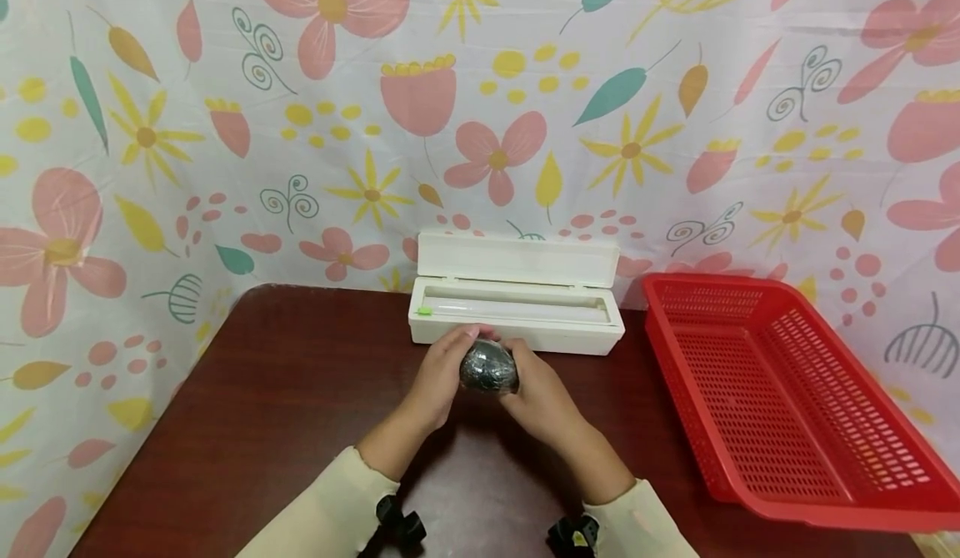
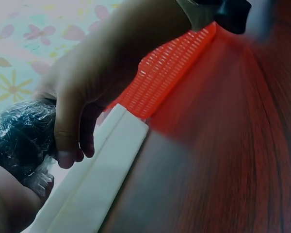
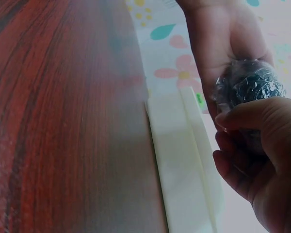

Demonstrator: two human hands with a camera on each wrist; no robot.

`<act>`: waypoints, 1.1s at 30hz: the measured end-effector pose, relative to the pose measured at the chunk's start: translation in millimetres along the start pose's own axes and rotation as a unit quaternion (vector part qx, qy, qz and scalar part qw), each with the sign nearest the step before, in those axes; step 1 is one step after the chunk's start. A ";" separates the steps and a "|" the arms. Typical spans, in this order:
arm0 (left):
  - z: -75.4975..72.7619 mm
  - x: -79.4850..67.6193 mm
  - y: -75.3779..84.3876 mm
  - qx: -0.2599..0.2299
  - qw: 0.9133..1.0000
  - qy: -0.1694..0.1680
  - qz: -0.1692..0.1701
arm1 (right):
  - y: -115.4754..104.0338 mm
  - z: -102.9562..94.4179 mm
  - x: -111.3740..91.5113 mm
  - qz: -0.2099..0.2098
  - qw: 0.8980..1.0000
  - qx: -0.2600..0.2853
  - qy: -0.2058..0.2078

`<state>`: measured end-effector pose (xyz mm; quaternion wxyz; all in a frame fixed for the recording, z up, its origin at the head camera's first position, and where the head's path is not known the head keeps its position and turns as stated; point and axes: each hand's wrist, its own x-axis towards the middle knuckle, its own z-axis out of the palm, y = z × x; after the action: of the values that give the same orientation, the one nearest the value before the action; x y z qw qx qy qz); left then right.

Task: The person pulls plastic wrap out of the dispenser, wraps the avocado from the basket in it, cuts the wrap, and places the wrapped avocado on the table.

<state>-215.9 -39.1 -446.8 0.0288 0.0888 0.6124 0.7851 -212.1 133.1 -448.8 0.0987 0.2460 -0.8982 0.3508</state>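
Observation:
A dark, egg-shaped thing wrapped in crinkled cling film (image 1: 489,367) is held between both hands, above the table. My left hand (image 1: 441,374) grips it from the left, and in the right wrist view the left palm (image 3: 211,39) lies along its far side. From the right, my right hand (image 1: 542,393) grips it, its thumb (image 3: 250,114) pressed over the film and its other fingers curled below. Loose film bunches at one end, near the left hand in the left wrist view. Just beyond the hands, a white cling film dispenser (image 1: 517,337) stands with its lid raised.
Inside the dispenser lies a pale roll (image 1: 517,308), with a small green slider (image 1: 425,311) at its left end. A red perforated basket (image 1: 757,508) stands at the right. The dark wooden table (image 1: 300,391) meets a flower-patterned cloth (image 1: 495,66) behind.

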 end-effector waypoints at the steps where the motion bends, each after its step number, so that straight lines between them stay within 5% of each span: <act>1: 0.2 0.1 0.2 -0.008 1.000 0.001 -0.002 | 0.2 0.2 0.2 -0.002 1.000 0.002 0.001; 14: -0.3 0.1 -3.3 -0.178 0.982 -0.032 -0.050 | -2.0 3.2 0.6 -0.019 0.998 0.052 -0.001; 26: -0.7 0.0 -3.9 -0.238 0.966 -0.047 -0.086 | -1.3 -0.4 0.3 0.009 0.986 0.146 -0.078; 33: 2.1 -0.4 -7.4 -0.247 0.964 -0.048 -0.091 | -0.8 -3.8 -2.0 0.011 0.985 0.155 -0.076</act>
<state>-215.6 -35.3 -453.4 0.1503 0.0606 0.4029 0.9008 -210.0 135.9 -446.3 -0.0131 0.2746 -0.8403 0.4672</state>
